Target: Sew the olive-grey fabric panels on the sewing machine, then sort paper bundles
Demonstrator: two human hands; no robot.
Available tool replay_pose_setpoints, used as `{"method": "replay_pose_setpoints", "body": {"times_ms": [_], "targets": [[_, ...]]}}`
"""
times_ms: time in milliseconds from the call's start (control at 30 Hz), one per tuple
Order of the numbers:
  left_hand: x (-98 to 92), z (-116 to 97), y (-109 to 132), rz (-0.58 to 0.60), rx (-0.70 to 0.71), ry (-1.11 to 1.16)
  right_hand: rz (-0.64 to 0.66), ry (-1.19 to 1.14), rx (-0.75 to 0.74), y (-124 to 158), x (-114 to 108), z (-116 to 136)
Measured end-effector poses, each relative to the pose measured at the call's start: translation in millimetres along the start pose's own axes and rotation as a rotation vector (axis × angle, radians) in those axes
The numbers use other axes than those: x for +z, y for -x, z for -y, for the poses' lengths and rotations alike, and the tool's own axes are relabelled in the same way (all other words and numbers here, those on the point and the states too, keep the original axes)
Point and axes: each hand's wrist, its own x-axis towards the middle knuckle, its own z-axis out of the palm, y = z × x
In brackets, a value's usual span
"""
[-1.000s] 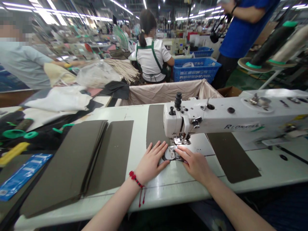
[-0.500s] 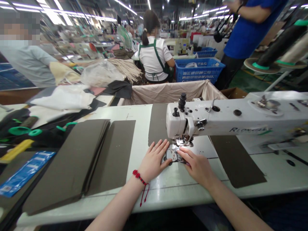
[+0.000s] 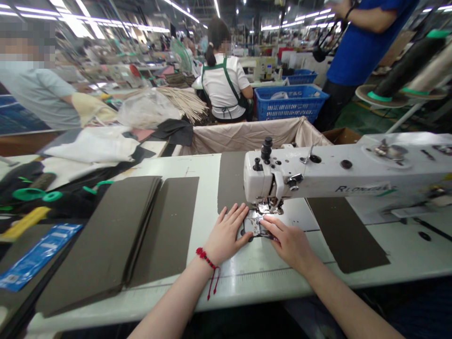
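My left hand (image 3: pixel 226 231) lies flat on the sewing machine bed, its fingers stretched out and thumb spread. Its fingertips touch the near edge of a dark olive panel (image 3: pixel 231 181) that runs back beside the machine head. My right hand (image 3: pixel 292 243) is at the metal plate (image 3: pixel 254 222) just in front of the presser foot (image 3: pixel 264 208). Its index finger reaches onto the plate while the other fingers curl under; what they pinch, if anything, is hidden. The white sewing machine (image 3: pixel 318 172) stands over both hands.
A stack of olive panels (image 3: pixel 95 245) lies left of my hands, and another panel (image 3: pixel 349 235) lies right, under the machine arm. Thread cones (image 3: pixel 35 188) and a blue packet (image 3: pixel 38 254) are at far left. Behind the table is a cloth-lined bin (image 3: pixel 243 136); people work beyond.
The view has shifted very slightly. Both hands, the panels and the machine stay in practically the same places.
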Motion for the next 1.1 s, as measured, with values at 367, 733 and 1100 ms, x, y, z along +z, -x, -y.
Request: {"method": "replay_pose_setpoints", "body": {"times_ms": [367, 733, 1100], "targets": [[-0.4, -2.8, 1.7, -0.032, -0.006, 0.028, -0.016, -0.003, -0.008, 1.2, -3.9, 1.8], [11.2, 0.0, 1.5, -0.109, -0.033, -0.053, -0.051, -0.018, -0.004, 4.3, -3.8, 3.0], [-1.5, -70.6, 84.9, -0.081, -0.018, -0.134, -0.056, -0.089, 0.008, 7.1, -12.8, 4.1]]}}
